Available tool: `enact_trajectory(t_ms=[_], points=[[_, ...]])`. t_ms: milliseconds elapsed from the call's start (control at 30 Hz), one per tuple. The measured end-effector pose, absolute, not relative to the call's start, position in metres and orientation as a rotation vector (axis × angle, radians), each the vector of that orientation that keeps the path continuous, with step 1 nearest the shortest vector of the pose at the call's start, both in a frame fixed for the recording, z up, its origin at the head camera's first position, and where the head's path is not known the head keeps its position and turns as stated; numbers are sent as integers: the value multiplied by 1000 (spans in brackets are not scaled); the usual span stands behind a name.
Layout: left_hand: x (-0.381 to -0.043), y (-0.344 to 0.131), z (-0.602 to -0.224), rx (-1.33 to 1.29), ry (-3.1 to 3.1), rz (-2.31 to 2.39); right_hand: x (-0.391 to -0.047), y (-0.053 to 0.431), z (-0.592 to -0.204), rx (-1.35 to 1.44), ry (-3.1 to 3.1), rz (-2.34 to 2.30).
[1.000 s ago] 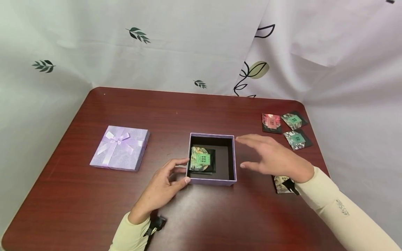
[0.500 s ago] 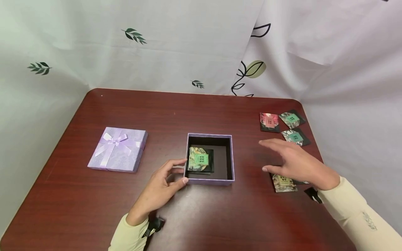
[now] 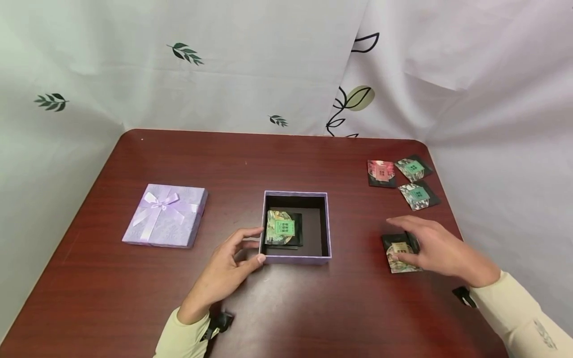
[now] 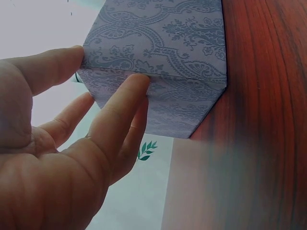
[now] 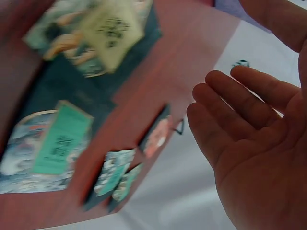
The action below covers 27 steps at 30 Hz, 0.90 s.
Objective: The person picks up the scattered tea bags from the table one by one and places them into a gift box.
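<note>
Thumb and fingertips of my left hand (image 3: 224, 273) touch the near left corner of a purple patterned box (image 3: 297, 259), fingers nearly straight. The left wrist view shows them against the box (image 4: 163, 48) wall. Inside lies a dark sachet with a green label (image 3: 284, 227), over another whose edge shows. My right hand (image 3: 436, 251) hovers over the sachets at the right, thumb and fingers apart, holding nothing. Below it is a yellow-labelled sachet (image 3: 403, 263). In the right wrist view a green-labelled sachet (image 5: 60, 143) lies beside it; from the head the hand mostly hides that one.
A lilac lid with a ribbon bow (image 3: 165, 214) lies left of the box. Toward the far right corner are a red sachet (image 3: 381, 173) and two green-labelled sachets (image 3: 418, 195). White cloth (image 3: 224, 74) hangs behind the brown table (image 3: 291, 308).
My right hand has moved away from the box to the right and down over the near sachets. The left hand keeps its place at the box. The head view has shifted slightly.
</note>
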State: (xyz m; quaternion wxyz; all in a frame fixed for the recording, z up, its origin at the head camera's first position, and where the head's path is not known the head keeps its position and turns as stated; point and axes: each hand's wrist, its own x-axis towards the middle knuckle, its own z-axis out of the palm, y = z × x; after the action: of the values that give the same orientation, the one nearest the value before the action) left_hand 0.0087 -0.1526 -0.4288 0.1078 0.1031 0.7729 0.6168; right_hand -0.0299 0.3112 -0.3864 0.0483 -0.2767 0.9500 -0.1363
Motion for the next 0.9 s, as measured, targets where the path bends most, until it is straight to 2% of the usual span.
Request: enact_trajectory(t_ms=[367,900], points=[[9,-153,-430,308,2285,1819,-21,327,-416,-749,2844,-370],[10,-152,-428,307,2282,1815,-14,336,-431,-709,2834,-339]])
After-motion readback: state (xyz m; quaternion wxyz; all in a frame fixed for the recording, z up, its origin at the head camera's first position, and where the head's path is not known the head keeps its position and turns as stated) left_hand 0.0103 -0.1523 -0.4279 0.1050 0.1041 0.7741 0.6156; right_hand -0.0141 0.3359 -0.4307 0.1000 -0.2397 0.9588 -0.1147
